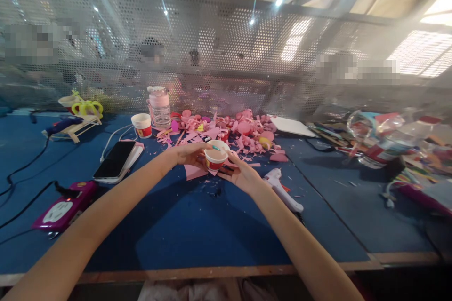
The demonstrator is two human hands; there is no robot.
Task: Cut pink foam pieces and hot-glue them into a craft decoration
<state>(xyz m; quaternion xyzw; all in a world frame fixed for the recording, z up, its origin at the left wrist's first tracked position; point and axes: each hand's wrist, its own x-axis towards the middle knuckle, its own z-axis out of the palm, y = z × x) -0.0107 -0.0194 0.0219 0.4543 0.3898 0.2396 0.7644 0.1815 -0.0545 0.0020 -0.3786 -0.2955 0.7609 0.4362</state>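
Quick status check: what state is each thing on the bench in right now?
Small paper cup: upright, open, held between both hands.
Left hand: fingers wrapped on the cup's side.
Right hand: fingers at the cup's other side.
Second cup: upright, untouched.
Pink jar: upright, lid on.
Phone: flat, screen dark.
Glue gun: lying on its side.
Pink scraps: loose heap.

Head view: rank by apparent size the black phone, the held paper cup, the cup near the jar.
1. black phone, clearly largest.
2. held paper cup, between left hand and right hand.
3. cup near the jar; looks similar, farther back, so unsure.
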